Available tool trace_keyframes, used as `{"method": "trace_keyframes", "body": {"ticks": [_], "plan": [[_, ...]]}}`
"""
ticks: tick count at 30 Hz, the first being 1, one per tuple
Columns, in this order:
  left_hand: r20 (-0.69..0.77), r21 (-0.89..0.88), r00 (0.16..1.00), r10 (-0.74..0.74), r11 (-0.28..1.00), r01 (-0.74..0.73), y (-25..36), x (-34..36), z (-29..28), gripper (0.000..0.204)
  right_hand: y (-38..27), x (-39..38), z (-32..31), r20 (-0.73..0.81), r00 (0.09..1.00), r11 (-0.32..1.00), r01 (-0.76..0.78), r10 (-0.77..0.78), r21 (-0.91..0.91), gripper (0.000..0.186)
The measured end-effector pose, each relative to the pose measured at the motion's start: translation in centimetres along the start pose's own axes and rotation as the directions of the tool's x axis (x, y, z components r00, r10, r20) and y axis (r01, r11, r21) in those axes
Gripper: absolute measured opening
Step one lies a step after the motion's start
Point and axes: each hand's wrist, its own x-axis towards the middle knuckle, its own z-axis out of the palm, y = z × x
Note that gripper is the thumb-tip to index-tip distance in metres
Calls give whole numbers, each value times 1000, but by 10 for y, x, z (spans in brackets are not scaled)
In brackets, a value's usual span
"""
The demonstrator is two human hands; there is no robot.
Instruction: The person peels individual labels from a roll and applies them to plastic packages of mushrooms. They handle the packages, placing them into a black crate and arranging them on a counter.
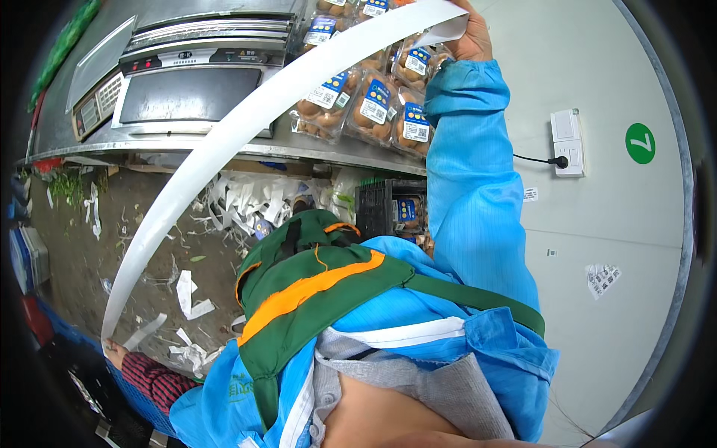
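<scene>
A long white paper strip (224, 149) arcs from upper right to lower left, stretched across the view. The right hand (472, 37) pinches its upper end above clear packs of brown fruit (373, 101) on the steel surface (328, 151). The left hand (116, 349) grips the lower end over the littered floor (89, 246).

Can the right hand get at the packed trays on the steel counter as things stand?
Probably not without letting go. The right hand is right beside the packed trays on the steel counter, nothing between them, but it is gripping one end of the long white strip, so it is occupied.
</scene>
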Motion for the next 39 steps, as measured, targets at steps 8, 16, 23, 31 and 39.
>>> {"method": "trace_keyframes", "body": {"ticks": [8,16,23,31,39], "plan": [[10,-94,1000,-5,996,6,59,-11,46,48,-10,-11,-8,-86,984,977,142,-157,-160,25],[208,-801,974,-88,556,221,97,24,61,42,0,-24,5,-108,963,938,210,-247,-276,29],[403,-846,915,4,-380,374,20,26,58,37,16,-7,-8,-130,970,887,127,-204,-443,24],[294,-737,937,190,-579,349,266,-116,11,22,89,-62,82,141,989,708,64,50,-703,36],[285,-827,843,457,-327,457,386,-247,-120,34,277,-81,130,238,847,-86,314,476,-946,38]]}}
